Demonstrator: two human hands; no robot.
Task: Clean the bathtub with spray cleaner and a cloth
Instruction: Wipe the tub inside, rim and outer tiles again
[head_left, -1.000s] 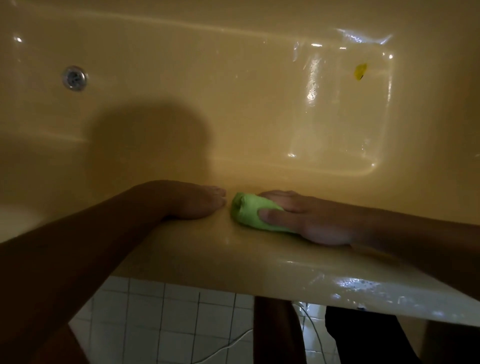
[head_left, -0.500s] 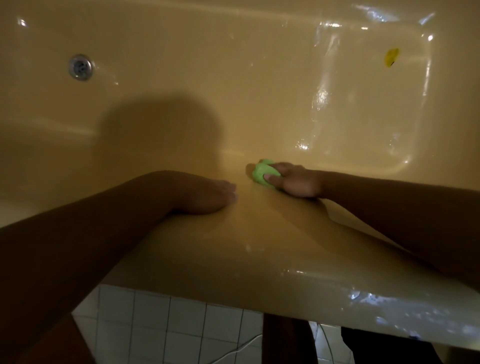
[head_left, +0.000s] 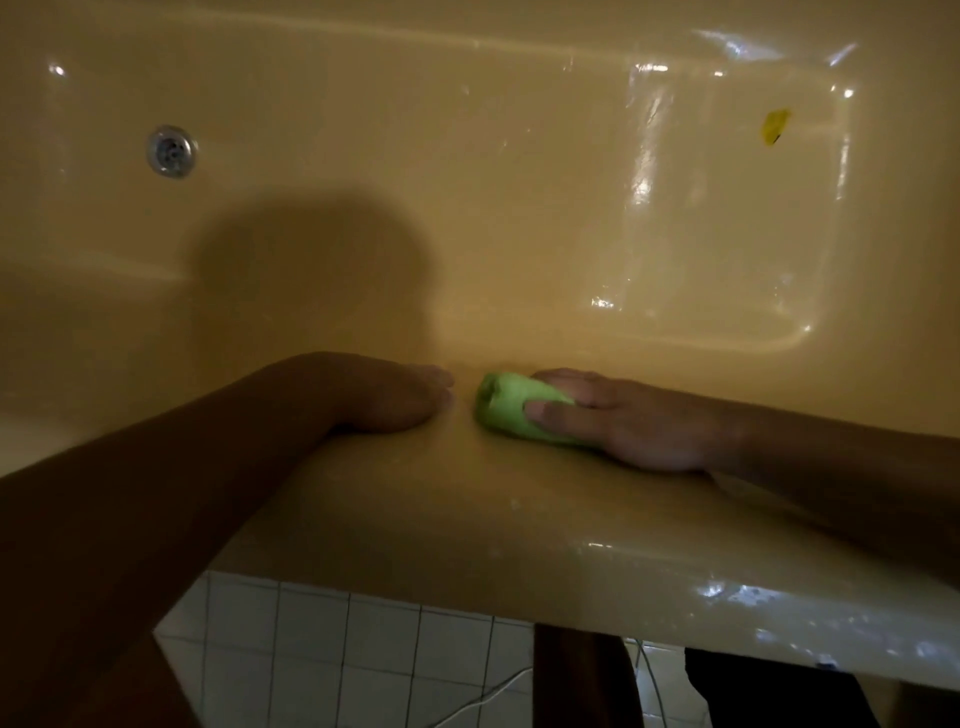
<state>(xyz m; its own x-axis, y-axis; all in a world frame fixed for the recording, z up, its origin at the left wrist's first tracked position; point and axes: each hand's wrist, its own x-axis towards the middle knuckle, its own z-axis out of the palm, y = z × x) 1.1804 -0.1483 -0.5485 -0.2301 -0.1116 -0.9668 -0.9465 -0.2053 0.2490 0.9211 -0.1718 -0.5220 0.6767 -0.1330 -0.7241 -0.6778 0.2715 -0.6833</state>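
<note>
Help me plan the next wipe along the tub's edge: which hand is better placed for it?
Right. The right hand grips the green cloth, pressed on the bathtub rim, so it can likely wipe at once. The left hand rests flat on the rim beside it, holding nothing.

Left forearm (head_left: 208, 467) and right forearm (head_left: 831, 467): bare from wrist to frame edge. My left grip (head_left: 395, 395) and right grip (head_left: 639, 426): bare. At 6 o'clock, one bare leg (head_left: 576, 680). At 5 o'clock, a black garment (head_left: 769, 691), type not determinable.

Cloth (head_left: 511, 410) on tub rim (head_left: 467, 519), right of left hand (head_left: 395, 395).
</note>
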